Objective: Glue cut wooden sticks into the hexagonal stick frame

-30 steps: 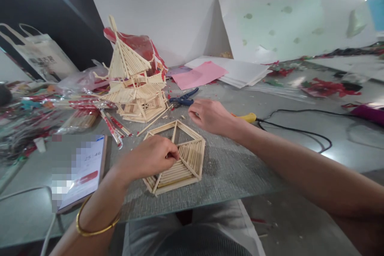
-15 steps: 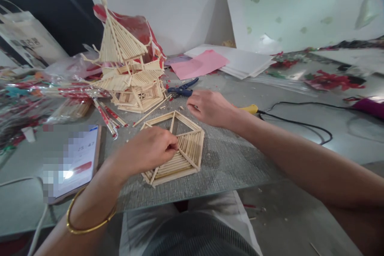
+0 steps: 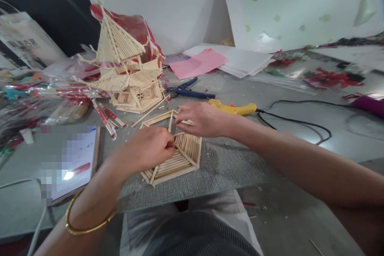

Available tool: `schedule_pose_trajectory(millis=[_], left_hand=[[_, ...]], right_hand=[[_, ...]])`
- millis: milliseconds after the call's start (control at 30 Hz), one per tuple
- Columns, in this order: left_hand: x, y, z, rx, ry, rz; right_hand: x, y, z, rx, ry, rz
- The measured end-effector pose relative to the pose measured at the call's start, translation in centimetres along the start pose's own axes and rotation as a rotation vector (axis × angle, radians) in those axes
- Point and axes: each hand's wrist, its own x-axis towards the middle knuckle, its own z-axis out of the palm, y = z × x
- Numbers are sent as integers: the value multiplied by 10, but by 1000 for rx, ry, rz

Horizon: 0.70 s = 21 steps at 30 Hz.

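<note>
A flat hexagonal panel of thin wooden sticks (image 3: 183, 156) lies on the grey table near its front edge. My left hand (image 3: 151, 148) rests on the panel's left part, fingers pinched together at its centre. My right hand (image 3: 199, 119) hovers over the panel's far side, fingers closed on a short wooden stick (image 3: 187, 122). Behind the panel stands a pagoda model of the same sticks (image 3: 126, 64).
A yellow glue gun (image 3: 235, 108) with a black cable and blue pliers (image 3: 187, 91) lie behind my right hand. A phone (image 3: 75, 162) lies at the left, by packets of sticks (image 3: 69, 104). Pink and white paper sheets (image 3: 216, 62) sit at the back.
My right hand has come from beside the glue gun toward me, over the panel's far side, now holding a short stick. My left hand has stayed pinched on the panel.
</note>
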Motion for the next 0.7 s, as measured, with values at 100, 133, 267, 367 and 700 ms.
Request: schedule_pose_trajectory(millis=[100,133,267,367,700], left_hand=[[1,0,-1,-18,-21,-8],[1,0,-1,-22,-20,-4],[1,-2,-2,-14,-16,14],[3,-2,-3,-15,-57,15],[5,6,-12,11,-92,-38]], right_hand=[[0,-10,-1,44,-87,-72],[0,-12,-1,52,-111,-83],[1,-16,3,41,-142,-94],[0,-14,6,22,-136,-109],[0,-9,11,34,-122,-165]])
